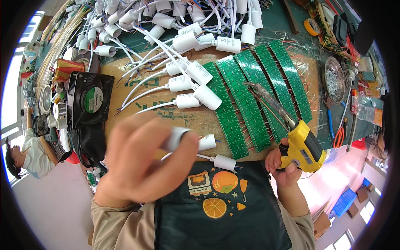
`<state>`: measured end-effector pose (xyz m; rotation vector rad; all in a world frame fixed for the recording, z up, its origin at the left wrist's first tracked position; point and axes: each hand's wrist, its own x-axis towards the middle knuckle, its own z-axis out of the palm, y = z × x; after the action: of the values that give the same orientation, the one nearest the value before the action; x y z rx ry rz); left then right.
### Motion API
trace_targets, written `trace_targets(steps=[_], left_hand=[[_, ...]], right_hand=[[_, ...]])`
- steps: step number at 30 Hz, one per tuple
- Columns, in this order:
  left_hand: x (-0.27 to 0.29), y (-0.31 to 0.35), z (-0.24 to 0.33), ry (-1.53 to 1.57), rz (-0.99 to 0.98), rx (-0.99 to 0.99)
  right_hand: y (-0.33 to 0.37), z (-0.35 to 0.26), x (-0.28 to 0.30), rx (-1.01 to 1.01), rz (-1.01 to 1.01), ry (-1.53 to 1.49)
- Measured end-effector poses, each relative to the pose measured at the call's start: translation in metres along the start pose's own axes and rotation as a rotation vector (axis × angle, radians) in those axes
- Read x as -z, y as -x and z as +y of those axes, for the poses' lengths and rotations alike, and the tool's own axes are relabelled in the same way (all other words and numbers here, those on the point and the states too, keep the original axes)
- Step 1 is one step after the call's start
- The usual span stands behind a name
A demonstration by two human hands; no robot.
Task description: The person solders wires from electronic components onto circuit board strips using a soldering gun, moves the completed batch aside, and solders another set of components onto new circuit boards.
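In my right hand (285, 167) is a yellow and black soldering gun (305, 146), its long metal tip angled up and left over the green circuit boards (228, 114). Motion smears my left hand (146, 156), which closes around a white cylindrical lamp socket (176, 139) at thumb and fingers. Just beyond it, another white socket (207, 142) with bare wire ends lies on the cardboard, and one more (223, 162) rests by the dark apron (183, 225). Several cabled sockets (208, 96) are spread on the cardboard left of the boards.
A heap of white sockets and cables (179, 21) fills the far side. At the left stands a black fan (90, 100). To the right are a round metal dish (334, 79), orange-handled scissors (339, 135) and yellow tape (311, 27). Another person (35, 152) is at the far left.
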<state>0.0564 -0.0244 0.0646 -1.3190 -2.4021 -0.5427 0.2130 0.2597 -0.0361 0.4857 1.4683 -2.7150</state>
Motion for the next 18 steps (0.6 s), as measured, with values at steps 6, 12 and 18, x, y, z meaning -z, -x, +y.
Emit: trace_targets(steps=[6, 12, 18], left_hand=[[-0.062, 0.022, 0.001, 0.07, -0.132, 0.045], [-0.082, 0.022, 0.005, 0.258, -0.065, 0.237], [-0.09, 0.022, 0.009, 0.334, -0.021, 0.322]], right_hand=[[-0.003, 0.0, -0.003, 0.038, -0.04, 0.065], [-0.002, 0.0, -0.002, 0.055, -0.06, 0.101], [-0.001, -0.001, -0.002, 0.043, -0.061, 0.094]])
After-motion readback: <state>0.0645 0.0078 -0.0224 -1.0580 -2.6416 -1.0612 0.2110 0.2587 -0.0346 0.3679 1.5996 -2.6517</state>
